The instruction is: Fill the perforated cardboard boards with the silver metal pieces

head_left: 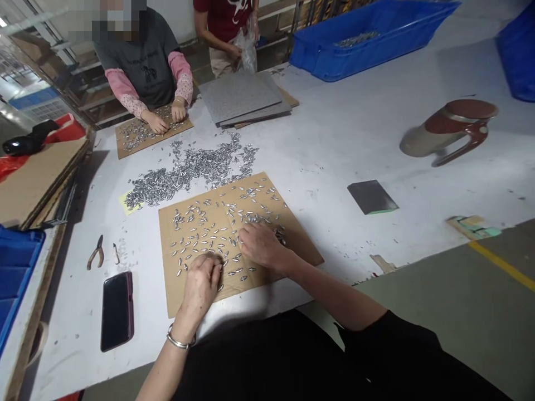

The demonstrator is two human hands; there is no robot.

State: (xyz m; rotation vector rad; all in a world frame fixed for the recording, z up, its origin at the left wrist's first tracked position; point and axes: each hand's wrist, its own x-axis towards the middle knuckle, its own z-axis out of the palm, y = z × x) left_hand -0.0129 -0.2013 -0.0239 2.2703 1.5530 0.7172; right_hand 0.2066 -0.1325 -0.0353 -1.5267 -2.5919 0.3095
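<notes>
A brown cardboard sheet (295,234) lies in front of me, strewn with small silvery, spindle-shaped metal pieces (213,242). Over its near left part rests my left hand (203,278), its fingers curled and pinched close to the pieces. Whatever may be between those fingertips is hidden. My right hand (261,245) reaches to the middle of the sheet, fingers bent down and together beside a denser cluster of pieces (254,217). What its fingertips touch or hold is too small to make out. Beyond the sheet spreads a large heap of the same pieces (196,170).
Pliers (96,253), a small pointed tool (116,253) and a phone (117,312) lie left. A dark block (373,196) and a jug (451,128) stand right. Grey sheets (242,97) and a blue bin (363,53) sit behind. A co-worker's hands (167,117) work on another cardboard (125,146).
</notes>
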